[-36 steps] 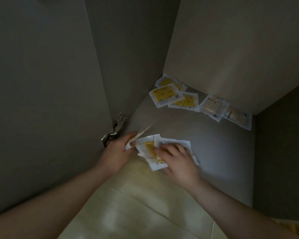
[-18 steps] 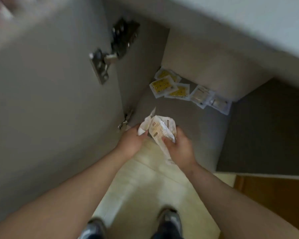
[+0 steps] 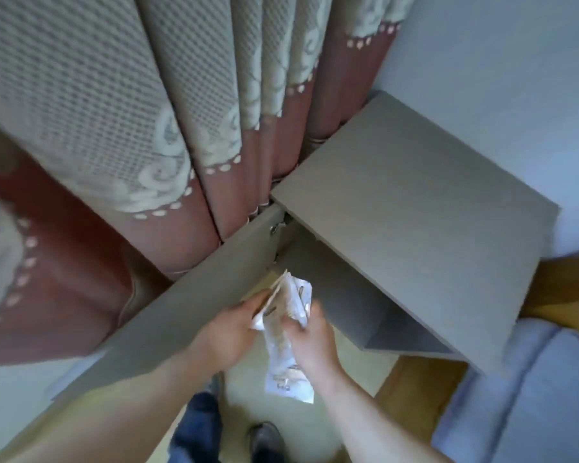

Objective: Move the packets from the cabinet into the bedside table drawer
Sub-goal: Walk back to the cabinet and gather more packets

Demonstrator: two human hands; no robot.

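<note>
1. Lifted out of the cabinet since a second ago: packets, now held in both hands in front of the open shelf. Looking down on the cabinet top rather than inside, so the loose ones at the back are hidden.
2. Hanging behind, untouched: patterned curtain.
3. Swung wide to the left: cabinet door, probably left open for another trip.
4. Lying at lower right: pale blue bedding; no bedside table drawer in view yet.
5. Gripping the bundle's left edge with curled fingers: left hand.
6. Clasping the bundle's right side: right hand, likely squaring the stack for carrying.
7. Dangling beneath the bundle: one long packet, loosely caught and apt to slip.
</note>
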